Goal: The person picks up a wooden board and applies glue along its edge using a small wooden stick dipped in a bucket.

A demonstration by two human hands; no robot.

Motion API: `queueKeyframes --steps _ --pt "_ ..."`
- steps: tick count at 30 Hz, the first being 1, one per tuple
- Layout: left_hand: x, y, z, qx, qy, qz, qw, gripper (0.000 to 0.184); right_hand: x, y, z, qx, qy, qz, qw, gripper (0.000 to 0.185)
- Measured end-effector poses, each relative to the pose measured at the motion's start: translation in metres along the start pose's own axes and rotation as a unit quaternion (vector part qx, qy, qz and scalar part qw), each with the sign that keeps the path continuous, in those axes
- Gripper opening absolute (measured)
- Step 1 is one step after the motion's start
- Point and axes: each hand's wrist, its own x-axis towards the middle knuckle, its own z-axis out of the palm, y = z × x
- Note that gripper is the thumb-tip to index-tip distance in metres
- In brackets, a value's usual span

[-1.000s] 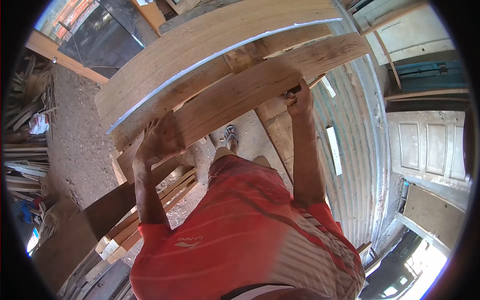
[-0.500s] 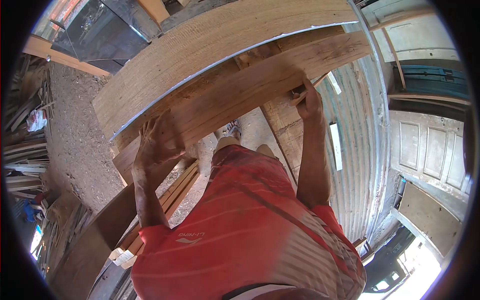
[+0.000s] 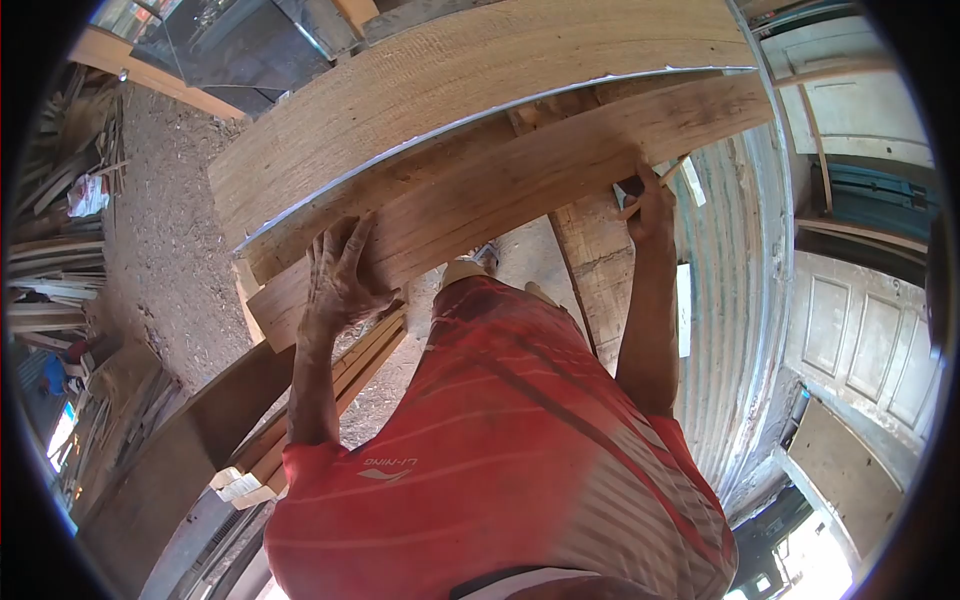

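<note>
A long brown wooden plank slants across in front of me, rising to the right. My left hand spans its left part, fingers spread over the face towards the far edge and thumb by the near edge. Near the plank's right part, my right hand has curled fingers, with the index fingertip touching its near edge. A thin pencil-like stick pokes out of this hand; its exact kind is unclear. Just beyond the plank lies a wide, lighter wooden panel with a pale front edge.
Corrugated sheeting runs along the right, with old panelled doors past it. Stacked timber lines the far left. Wood lengths and a curved brown board are by my left side. Shavings cover the ground.
The view has shifted and turned slightly. My left hand has slid a little to the right along the plank, its fingers more spread. The right hand stays by the plank's near edge with the stick.
</note>
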Motion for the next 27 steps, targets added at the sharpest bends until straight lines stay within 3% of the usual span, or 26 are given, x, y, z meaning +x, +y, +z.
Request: queueKeyframes --steps 4,16,19,22,24,27 --pt "0.007 -0.007 -0.003 -0.016 0.037 0.017 0.999 0.119 0.001 0.002 0.004 0.013 -0.003 -0.015 1.000 0.044" --pt "0.021 -0.015 -0.005 0.015 0.048 0.032 0.998 0.122 -0.001 -0.001 0.020 0.029 -0.015 -0.017 0.999 0.036" --pt "0.021 -0.016 -0.007 0.025 0.025 0.023 0.999 0.127 0.008 0.006 0.016 0.038 -0.019 -0.012 0.999 0.037" --pt "0.030 -0.012 -0.016 -0.035 -0.022 -0.060 0.997 0.130 0.005 0.008 0.019 0.067 -0.009 -0.019 0.998 0.036" --pt "0.037 -0.027 -0.004 0.011 -0.057 -0.087 0.994 0.131 0.001 0.002 0.016 0.041 0.003 -0.016 0.999 0.034" --pt "0.056 -0.001 -0.014 -0.003 -0.186 -0.113 0.976 0.114 -0.001 0.004 -0.011 0.019 -0.018 -0.026 0.999 0.030"
